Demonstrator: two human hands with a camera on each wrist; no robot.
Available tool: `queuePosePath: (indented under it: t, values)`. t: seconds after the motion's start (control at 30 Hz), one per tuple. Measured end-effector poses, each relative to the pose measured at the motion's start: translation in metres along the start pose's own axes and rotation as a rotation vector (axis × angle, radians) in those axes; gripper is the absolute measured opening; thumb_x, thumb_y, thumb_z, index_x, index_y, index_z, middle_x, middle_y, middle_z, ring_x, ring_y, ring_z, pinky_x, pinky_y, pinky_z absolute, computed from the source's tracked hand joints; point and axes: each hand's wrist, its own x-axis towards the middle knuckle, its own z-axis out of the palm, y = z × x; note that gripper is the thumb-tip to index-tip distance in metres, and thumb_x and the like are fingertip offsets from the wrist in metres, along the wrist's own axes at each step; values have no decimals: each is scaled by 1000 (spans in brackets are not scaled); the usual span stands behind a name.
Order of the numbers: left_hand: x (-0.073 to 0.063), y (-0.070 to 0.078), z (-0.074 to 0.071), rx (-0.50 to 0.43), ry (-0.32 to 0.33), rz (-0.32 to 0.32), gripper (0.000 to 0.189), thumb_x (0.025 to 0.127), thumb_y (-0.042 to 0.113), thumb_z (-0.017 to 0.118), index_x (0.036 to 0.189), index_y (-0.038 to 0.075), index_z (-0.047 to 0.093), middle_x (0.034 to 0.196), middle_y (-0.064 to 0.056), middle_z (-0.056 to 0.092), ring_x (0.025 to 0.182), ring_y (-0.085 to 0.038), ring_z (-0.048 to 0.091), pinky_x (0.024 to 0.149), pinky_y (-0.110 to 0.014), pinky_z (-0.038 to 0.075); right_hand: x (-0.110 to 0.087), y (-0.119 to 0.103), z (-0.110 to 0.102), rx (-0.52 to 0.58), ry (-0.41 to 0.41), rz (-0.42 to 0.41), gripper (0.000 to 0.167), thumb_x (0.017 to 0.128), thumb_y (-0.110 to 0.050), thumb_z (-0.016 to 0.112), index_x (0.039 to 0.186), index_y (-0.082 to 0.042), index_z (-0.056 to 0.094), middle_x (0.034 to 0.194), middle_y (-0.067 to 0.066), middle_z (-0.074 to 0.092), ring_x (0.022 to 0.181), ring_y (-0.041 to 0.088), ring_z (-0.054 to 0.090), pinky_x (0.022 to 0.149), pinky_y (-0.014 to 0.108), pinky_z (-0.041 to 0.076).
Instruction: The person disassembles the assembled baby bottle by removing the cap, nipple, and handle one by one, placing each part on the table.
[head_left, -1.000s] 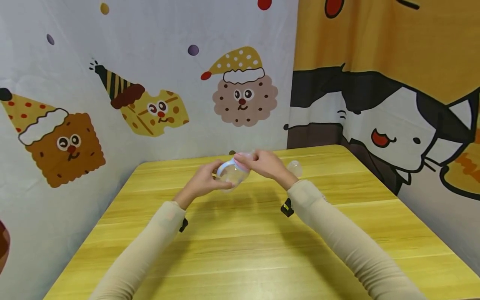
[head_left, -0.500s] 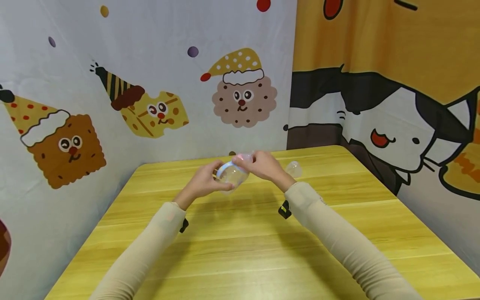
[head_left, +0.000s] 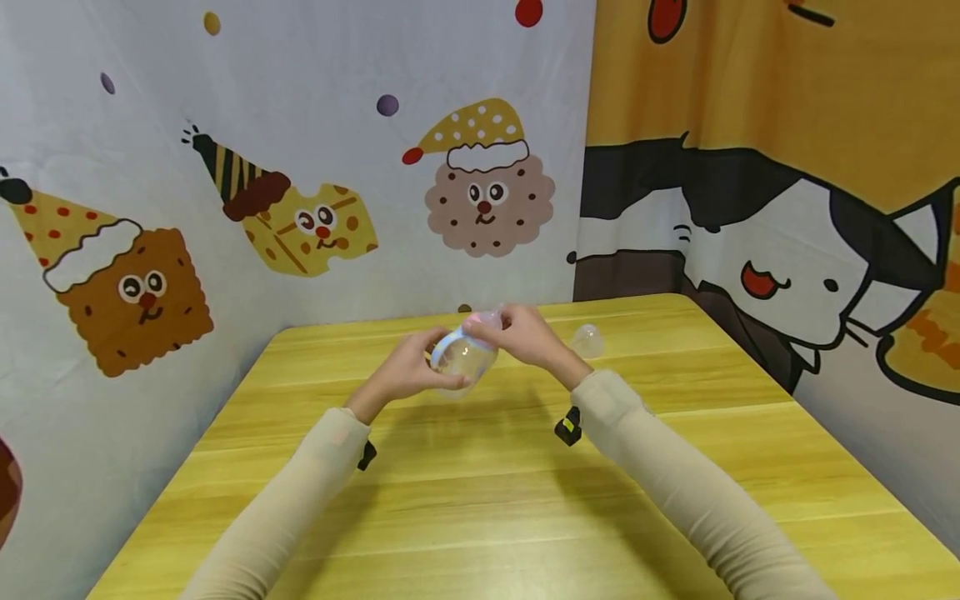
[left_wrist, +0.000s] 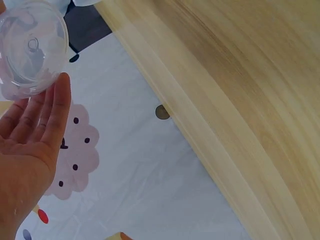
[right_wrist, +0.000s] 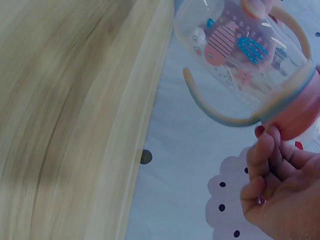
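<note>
A clear baby bottle [head_left: 467,358] with pale curved handles is held tilted above the far part of the table. My left hand [head_left: 408,364] grips its body between thumb and fingers. In the left wrist view the round bottle base [left_wrist: 32,50] faces the camera, above the fingers of that hand. My right hand [head_left: 528,335] pinches the pink collar [right_wrist: 296,114] at the bottle's upper end. The right wrist view shows fish prints on the body and one handle [right_wrist: 215,116] curving out. My right hand partly hides the top of the bottle.
A clear domed cap [head_left: 588,341] stands on the wooden table [head_left: 480,500] just behind my right wrist. Cartoon-printed cloth [head_left: 337,83] hangs along the table's far edge and right side.
Both hands stay at nearly the same spot with the bottle. My right fingers have shifted slightly on the collar, and more pink shows. The bottle's lower end has dipped a little.
</note>
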Motion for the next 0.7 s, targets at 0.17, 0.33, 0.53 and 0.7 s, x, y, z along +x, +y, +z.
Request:
queuePosePath:
  t: [0.17,0.33,0.53,0.7]
  values:
    - [-3,1,-2,-27,1,-13,70,83,34,93,142,13,62,114,-3,69,95,-23,66,73,-38,60,-3,-4,2,-12,27,-22,55,96,-64,67,86,-11,63,74,5,56,62,17,46,54,31,39]
    - [-4,3,-3,-56,-32,-2,64,84,31,93,139,13,66,112,-8,72,92,-23,67,73,-40,61,-4,-4,1,-12,18,-61,53,96,-62,69,84,-11,61,71,3,53,61,17,45,54,30,39]
    - [-5,3,-2,-66,-49,23,55,84,30,93,131,13,71,105,-7,75,85,-23,69,67,-37,61,-5,2,2,22,-11,-73,53,98,-60,68,80,-11,56,69,2,49,59,16,42,54,30,37]
    - [-8,3,-1,-74,-60,22,48,85,30,92,124,8,74,105,-9,78,85,-22,72,71,-38,61,-6,5,1,29,-55,-85,50,99,-59,67,86,-12,59,74,3,53,62,17,45,56,31,40]
